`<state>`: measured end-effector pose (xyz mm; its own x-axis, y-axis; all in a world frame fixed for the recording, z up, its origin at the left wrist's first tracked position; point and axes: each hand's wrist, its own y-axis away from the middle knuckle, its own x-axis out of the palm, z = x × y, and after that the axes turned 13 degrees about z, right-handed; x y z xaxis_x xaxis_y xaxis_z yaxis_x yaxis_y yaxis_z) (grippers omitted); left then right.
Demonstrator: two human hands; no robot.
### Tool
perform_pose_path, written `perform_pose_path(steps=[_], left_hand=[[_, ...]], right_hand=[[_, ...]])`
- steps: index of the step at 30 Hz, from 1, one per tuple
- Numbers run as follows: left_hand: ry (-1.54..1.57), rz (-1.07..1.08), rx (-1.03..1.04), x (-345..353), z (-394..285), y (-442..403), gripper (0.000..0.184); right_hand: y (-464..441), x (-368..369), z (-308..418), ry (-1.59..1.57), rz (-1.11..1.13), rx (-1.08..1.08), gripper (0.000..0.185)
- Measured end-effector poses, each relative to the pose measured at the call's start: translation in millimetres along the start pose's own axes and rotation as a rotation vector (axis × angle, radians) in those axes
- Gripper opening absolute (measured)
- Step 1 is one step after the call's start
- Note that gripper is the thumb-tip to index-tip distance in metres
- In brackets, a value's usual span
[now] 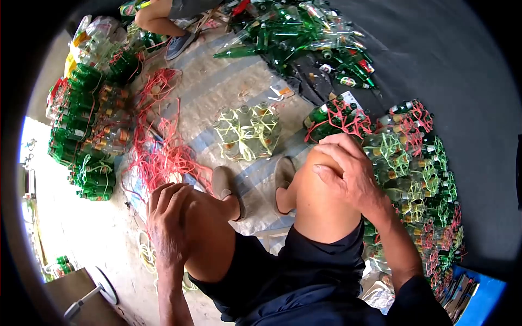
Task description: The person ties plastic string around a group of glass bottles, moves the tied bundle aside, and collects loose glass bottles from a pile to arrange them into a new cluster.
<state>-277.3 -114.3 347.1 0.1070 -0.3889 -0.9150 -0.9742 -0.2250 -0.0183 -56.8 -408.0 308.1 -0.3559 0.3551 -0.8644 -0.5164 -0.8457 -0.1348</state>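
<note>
Tied bottle bundle (248,133) upright on floor sheet (204,81), necks up, ahead of shoes (223,182), centered between person's hands. Left hand (350,173) draped over left knee (312,187), fingers slightly spread, nothing pinched; appears nearer bundle. Right hand (167,220) curled over right knee (202,212), fingers close together, no object held.

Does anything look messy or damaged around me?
Two things: pink twine lies in a loose tangle to your left, and green bottles lie jumbled in a heap ahead, unlike the tied bundle before you. I can't make out any breakage or spill.
</note>
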Motion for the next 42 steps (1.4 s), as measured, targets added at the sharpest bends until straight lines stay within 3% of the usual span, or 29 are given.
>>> perform_pose_path(steps=[4, 5, 10, 11, 14, 18, 23, 27, 31, 32, 33, 35, 39, 42], left_hand=[[-0.008, 0.010, 0.048, 9, 10, -1, 0.039], [-0.013, 0.052, 0.061, 10, 17, 0, 0.041], [0.052, 0.267, 0.145, 10, 52, -20, 0.046], [0.138, 0.273, 0.180, 16, 68, -16, 0.046], [0.364, 0.268, 0.260, 36, 108, -34, 0.043], [0.550, 0.205, 0.291, 51, 133, -101, 0.037], [0.646, 0.147, 0.277, 56, 142, -139, 0.030], [0.701, 0.292, 0.284, 43, 139, -175, 0.026], [0.651, 0.480, 0.282, 28, 131, -203, 0.028], [0.621, 0.523, 0.279, 24, 128, -208, 0.029], [0.571, 0.574, 0.247, 19, 125, -207, 0.025], [0.536, 0.631, 0.261, 13, 120, -208, 0.025], [0.454, 0.713, 0.327, 17, 123, -187, 0.028], [0.454, 0.777, 0.241, 12, 112, -189, 0.022]], right_hand=[[-19, -2, 0, 0.060, 0.137, -0.017, 0.037], [-24, 0, -1, 0.057, 0.098, -0.029, 0.034], [-55, -12, -16, 0.043, 0.395, -0.123, 0.027], [-62, -10, -24, 0.035, 0.415, -0.195, 0.026], [-84, -6, -44, -0.013, 0.634, -0.150, 0.026], [-113, 18, -57, -0.241, 0.503, -0.085, 0.029], [-154, 45, -82, -0.426, 0.506, -0.093, 0.028], [-152, 54, -93, -0.638, 0.498, -0.142, 0.027], [-162, 68, -101, -1.363, 0.434, -0.228, 0.028], [-163, 62, -100, -1.321, 0.460, -0.234, 0.028], [-168, 48, -97, -0.902, 0.447, -0.267, 0.037], [-183, 8, -90, -0.495, 0.706, -0.188, 0.024], [-170, -5, -78, -0.492, 0.739, -0.064, 0.019], [-161, -14, -66, -0.522, 0.671, 0.003, 0.016]])
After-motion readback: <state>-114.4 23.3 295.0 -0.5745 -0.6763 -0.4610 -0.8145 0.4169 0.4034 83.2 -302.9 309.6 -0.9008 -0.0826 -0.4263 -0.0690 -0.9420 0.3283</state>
